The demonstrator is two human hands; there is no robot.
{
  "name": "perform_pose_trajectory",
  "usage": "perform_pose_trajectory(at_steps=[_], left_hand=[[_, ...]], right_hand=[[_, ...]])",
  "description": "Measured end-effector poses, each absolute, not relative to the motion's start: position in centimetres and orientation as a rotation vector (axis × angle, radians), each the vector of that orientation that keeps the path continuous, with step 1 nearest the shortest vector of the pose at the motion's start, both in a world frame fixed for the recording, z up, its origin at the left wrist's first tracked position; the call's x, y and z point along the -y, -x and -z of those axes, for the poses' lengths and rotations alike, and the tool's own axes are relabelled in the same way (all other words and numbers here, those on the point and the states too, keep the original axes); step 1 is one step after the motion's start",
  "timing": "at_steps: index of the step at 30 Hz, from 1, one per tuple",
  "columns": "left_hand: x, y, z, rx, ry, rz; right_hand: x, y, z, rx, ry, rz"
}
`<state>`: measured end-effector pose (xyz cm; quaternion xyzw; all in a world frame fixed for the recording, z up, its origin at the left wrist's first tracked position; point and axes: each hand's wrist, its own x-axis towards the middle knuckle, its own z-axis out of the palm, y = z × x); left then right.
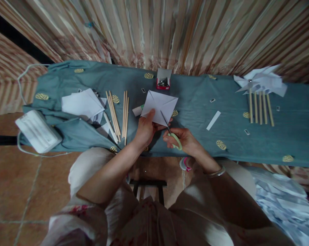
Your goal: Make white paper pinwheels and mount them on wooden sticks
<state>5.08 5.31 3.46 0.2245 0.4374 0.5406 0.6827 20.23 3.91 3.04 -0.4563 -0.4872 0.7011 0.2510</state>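
Note:
My left hand [147,130] grips a square sheet of white paper [158,102] near its lower left edge, thumb on top. Slits run inward from the upper corners of the paper. In my right hand [182,139] are scissors [177,142] with pale green handles, their blade at the lower right part of the sheet. Just behind the paper stands a small open red box [163,83] of shiny metal pieces. Partly covered by the sheet's left edge lies a small white and green object [137,110], whose kind I cannot make out.
Wooden sticks [113,114] and a stack of white paper [81,104] lie to the left, beside a white power bank-like box [38,131] with a cable. Paper pinwheels [262,82] on sticks lie at the right. A white strip [213,120] rests nearer. Paper scraps [284,201] fill the lower right.

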Motion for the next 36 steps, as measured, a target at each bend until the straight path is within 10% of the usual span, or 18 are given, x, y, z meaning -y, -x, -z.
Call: perform_pose_trajectory(at_steps=[26,36], left_hand=[[-5.9,-4.7,-3.3,-1.017,-0.471,-1.276],[-5.7,-5.0,-2.7,-1.033,-0.418,-1.23]], right_hand=[[-3.2,-21.4,-2.3,1.434,1.399,-1.853],[-3.5,-28.2,-3.2,2.097,1.99,-0.343]])
